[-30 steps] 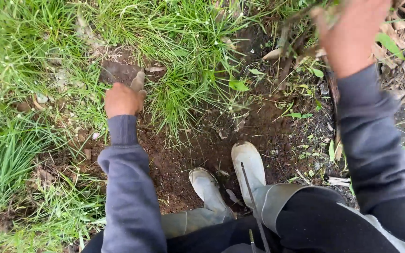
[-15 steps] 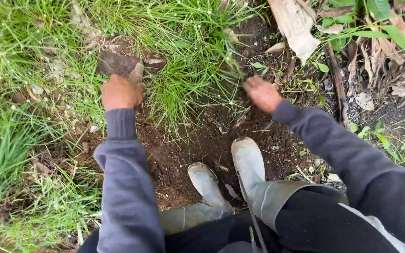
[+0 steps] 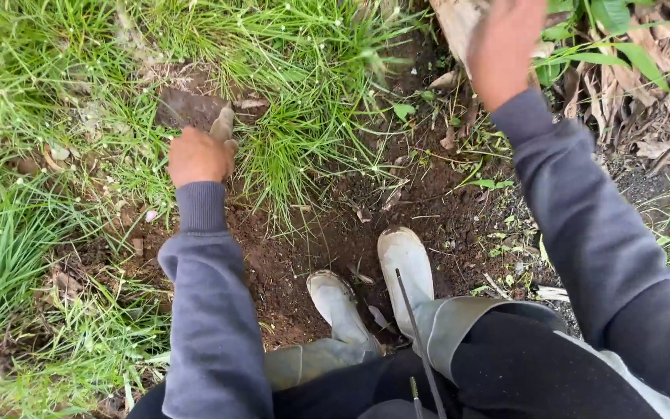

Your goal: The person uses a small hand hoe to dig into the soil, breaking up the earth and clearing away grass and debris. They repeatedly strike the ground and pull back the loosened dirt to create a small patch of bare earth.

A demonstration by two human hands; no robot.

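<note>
Fingers of the left hand (image 3: 198, 157) curl tight around a pale tool handle (image 3: 225, 124), whose dark blade (image 3: 188, 107) lies flat on the ground beside a thick grass clump (image 3: 304, 147). Right hand (image 3: 503, 43) is raised near the top edge, blurred; whether its fingers are open or hold anything, cannot tell. Dry brown leaves (image 3: 459, 19) lie just behind it. Two pale muddy rubber boots (image 3: 405, 260) stand on a patch of bare dark soil (image 3: 335, 233) below the clump. Both sleeves grey-blue.
</note>
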